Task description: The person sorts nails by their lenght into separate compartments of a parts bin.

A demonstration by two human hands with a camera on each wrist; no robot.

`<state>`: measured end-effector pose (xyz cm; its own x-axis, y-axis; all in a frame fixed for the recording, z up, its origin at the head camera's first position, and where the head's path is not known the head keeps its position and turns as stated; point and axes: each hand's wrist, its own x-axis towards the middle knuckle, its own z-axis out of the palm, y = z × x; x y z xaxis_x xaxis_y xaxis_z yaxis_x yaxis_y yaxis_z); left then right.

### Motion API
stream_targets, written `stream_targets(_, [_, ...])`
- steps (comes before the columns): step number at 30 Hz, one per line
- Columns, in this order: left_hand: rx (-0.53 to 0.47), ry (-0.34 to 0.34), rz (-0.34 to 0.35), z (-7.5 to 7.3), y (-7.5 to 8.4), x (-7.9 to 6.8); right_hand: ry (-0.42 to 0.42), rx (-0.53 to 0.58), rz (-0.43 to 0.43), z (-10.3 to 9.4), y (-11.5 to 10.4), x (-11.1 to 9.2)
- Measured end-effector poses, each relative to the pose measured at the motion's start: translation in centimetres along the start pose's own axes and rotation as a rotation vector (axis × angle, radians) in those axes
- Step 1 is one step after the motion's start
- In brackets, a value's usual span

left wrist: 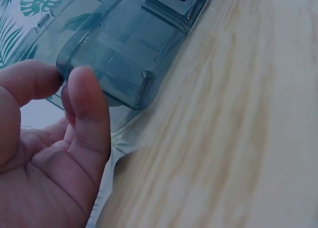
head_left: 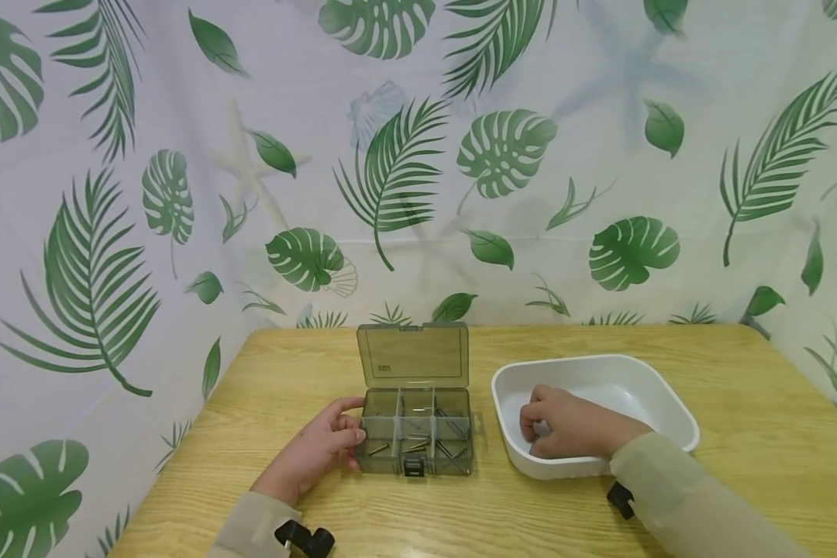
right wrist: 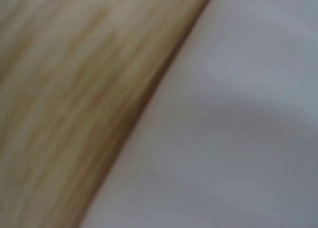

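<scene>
A translucent grey storage box [head_left: 418,446] stands on the table with its lid [head_left: 413,356] raised. Thin dividers split it into several compartments, where brass-coloured and dark metal screws [head_left: 417,445] lie. My left hand [head_left: 324,446] grips the box's left side; thumb and index finger meet its corner in the left wrist view, where a screw [left wrist: 144,86] shows through the wall. To the right, my right hand [head_left: 565,425] reaches down into a white plastic basin [head_left: 659,403] with bent fingers. Anything between those fingertips is hidden. The right wrist view is a blurred close-up of the basin's wall.
The box and basin stand side by side on a wood-grain table [head_left: 384,519], with a narrow gap between them. A leaf-patterned curtain [head_left: 418,170] hangs behind and at both sides. Black camera mounts [head_left: 307,538] sit at the sleeve cuffs.
</scene>
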<state>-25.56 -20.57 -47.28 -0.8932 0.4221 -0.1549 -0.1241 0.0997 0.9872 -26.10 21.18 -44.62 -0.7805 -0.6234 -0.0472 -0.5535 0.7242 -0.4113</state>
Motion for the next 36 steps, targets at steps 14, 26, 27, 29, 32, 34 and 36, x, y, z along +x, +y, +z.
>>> stream_targets(14, [-0.005, -0.011, 0.0, 0.0, -0.4, 0.1, -0.142, 0.033, 0.215, -1.2, 0.1, -1.1])
stream_targets(26, [-0.002, -0.009, 0.01, -0.2, -0.2, 0.1, -0.051, -0.002, 0.217, -1.5, 0.5, -1.3])
stream_targets(27, [-0.001, -0.009, 0.01, -0.2, -0.2, 0.0, -0.046, 0.007, 0.225, -1.5, 0.6, -1.3])
stream_targets(29, [-0.001, -0.011, 0.01, -0.2, -0.2, 0.0, -0.032, 0.043, 0.235, -1.5, 0.7, -1.3])
stream_targets(32, [0.0, -0.012, 0.01, -0.2, -0.1, 0.0, -0.011, 0.109, 0.245, -1.7, 0.7, -1.2])
stream_targets(34, [0.001, -0.01, 0.007, -0.2, -0.1, 0.0, 0.007, 0.144, 0.24, -1.8, 0.5, -1.2])
stream_targets(36, [0.002, -0.006, 0.005, -0.2, -0.1, 0.0, 0.026, 0.167, 0.226, -2.0, 0.3, -1.2])
